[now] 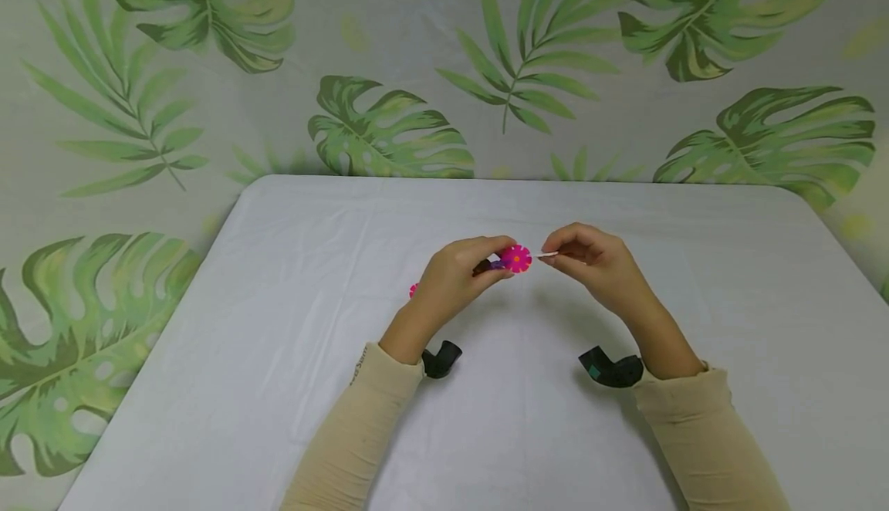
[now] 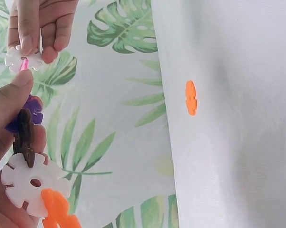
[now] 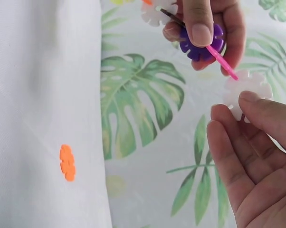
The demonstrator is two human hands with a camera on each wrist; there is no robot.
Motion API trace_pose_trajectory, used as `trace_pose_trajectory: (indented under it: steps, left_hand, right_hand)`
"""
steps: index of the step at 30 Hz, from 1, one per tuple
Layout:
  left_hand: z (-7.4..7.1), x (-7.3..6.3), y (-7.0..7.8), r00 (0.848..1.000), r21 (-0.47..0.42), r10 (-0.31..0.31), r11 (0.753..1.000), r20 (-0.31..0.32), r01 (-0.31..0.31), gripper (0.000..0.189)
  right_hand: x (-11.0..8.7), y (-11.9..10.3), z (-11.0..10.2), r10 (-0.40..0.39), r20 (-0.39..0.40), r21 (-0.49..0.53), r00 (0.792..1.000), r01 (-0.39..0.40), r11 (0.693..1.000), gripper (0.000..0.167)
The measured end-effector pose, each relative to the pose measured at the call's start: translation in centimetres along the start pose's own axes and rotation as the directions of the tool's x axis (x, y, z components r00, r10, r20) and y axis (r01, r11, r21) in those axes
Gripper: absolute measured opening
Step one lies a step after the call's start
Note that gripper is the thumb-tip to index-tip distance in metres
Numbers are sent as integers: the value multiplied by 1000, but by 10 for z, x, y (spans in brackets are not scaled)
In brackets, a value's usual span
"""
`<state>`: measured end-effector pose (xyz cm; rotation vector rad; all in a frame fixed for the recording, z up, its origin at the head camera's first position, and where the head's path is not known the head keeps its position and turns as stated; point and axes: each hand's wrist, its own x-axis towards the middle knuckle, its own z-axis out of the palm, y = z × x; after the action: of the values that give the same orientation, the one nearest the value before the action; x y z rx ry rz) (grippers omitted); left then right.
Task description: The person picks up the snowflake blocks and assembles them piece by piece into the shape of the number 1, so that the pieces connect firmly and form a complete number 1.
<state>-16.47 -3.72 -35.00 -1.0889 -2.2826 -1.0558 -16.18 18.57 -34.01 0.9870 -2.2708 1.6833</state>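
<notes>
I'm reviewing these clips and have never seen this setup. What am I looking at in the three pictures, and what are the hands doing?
No machine here: a person works with bare hands, wearing a head camera and one camera on each wrist. The head view looks down on a white table. The left hand holds a chain of slotted plastic discs, with a pink disc at its end. The right hand pinches a white disc just beside that pink one. A single orange disc lies on the table.
</notes>
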Motion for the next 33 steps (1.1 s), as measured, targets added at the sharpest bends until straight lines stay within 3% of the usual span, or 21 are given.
trace_pose_trajectory:
  steps: [15,22,33]
  left_hand:
    - [-3,1,5,999,49,29,998,-13,-29,33]
    - [-5,1,7,997,25,71,997,-6,-70,33]
    - [-7,1,8,996,8,83,997,40,-83,36]
  right_hand:
    - [2,0,1,-116,-36,-17,993,116,993,21]
    - [-1,0,-2,-90,-25,67,996,91,994,20]
    - [-1,-3,-5,-88,2,123,996,87,989,12]
